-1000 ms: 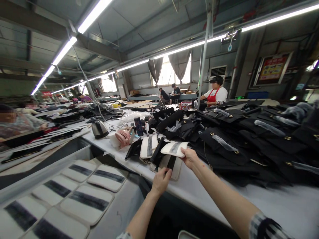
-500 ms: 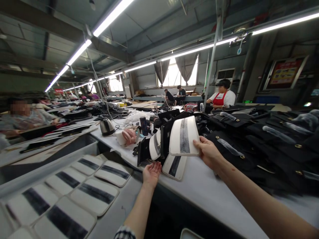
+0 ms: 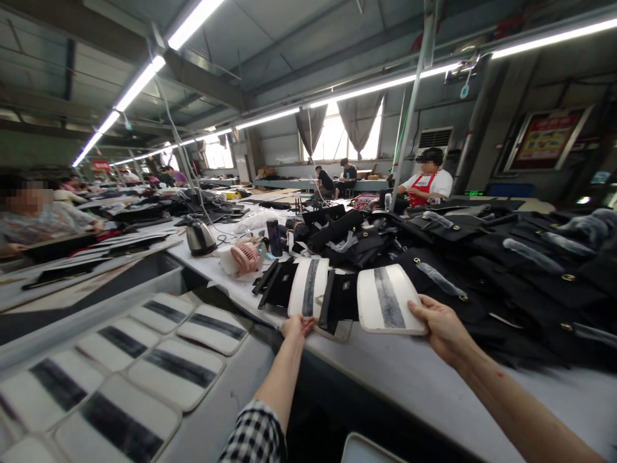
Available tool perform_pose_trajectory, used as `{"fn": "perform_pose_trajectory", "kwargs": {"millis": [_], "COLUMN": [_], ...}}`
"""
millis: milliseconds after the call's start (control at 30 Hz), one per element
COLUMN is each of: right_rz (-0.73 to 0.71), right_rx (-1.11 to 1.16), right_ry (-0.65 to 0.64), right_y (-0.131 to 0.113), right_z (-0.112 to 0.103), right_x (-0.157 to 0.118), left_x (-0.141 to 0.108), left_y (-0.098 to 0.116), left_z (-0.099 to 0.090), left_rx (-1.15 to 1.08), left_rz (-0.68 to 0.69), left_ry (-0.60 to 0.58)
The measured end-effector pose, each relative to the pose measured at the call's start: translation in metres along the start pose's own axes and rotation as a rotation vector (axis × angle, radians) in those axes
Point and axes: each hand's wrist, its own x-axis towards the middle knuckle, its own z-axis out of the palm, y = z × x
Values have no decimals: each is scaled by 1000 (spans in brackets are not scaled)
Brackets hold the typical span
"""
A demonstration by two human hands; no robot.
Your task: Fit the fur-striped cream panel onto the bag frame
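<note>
My right hand [image 3: 441,325] pinches the right edge of a white panel with a dark stripe [image 3: 371,301], held low over the table. Palm up at the table's front edge, my left hand [image 3: 294,328] has its fingers curled at the bottom edge of a second white striped panel [image 3: 299,286]; the exact grip is partly hidden. Black pieces [image 3: 343,289] with straight bars along their edges stand on either side of that panel. Under them, the corner of another light panel [image 3: 343,332] shows on the white table [image 3: 385,360].
More striped panels [image 3: 176,370] lie in rows in a grey bin at the left. Black bags [image 3: 506,276] with plastic-wrapped handles are heaped at the right. A kettle [image 3: 201,239] and a pink fan [image 3: 245,256] stand behind. Co-workers sit farther off, one in a red apron [image 3: 423,191].
My right hand has lowered its panel and moved it to the right, away from the black pieces. My left hand's open fingers have curled at the other panel's bottom edge.
</note>
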Motion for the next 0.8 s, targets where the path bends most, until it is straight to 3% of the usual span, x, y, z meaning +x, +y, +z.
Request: {"fn": "perform_pose_trajectory", "kwargs": {"millis": [133, 233, 333, 433, 467, 533, 567, 600, 633, 667, 733, 800], "right_rz": [-3, 28, 41, 6, -8, -21, -19, -10, 6, 28, 90, 150], "right_rx": [-142, -199, -236, -240, -230, -198, -179, -160, -138, -112, -50, 30], "right_ry": [-70, -121, -167, -183, -184, -191, -204, -225, -252, -280, -327, -381], "right_y": [-50, -80, -96, -98, -95, -85, -77, -68, -58, -48, -29, -16], "right_z": [-33, -55, -72, -86, -88, -88, -85, -82, -78, -74, -71, -75], "right_x": [3, -10, -34, -62, -72, -92, -102, -112, -122, -133, -154, -172], "left_x": [-5, -13, -32, -72, -91, -138, -163, -188, -211, -230, -257, -269], "left_y": [4, 12, 17, 13, 9, -2, -8, -14, -18, -22, -27, -30], "left_z": [-4, -4, -8, -14, -14, -11, -7, -3, 2, 7, 13, 11], "left_rx": [33, 38, 43, 48, 46, 59, 87, 164, 214, 239, 229, 196], "left_rz": [-17, -18, -2, 72, 103, 130, 111, 90, 78, 61, 25, -2], "left_ry": [18, 5, 9, 17, -26, -228, -393, -655, -830, -923, -979, -947]}}
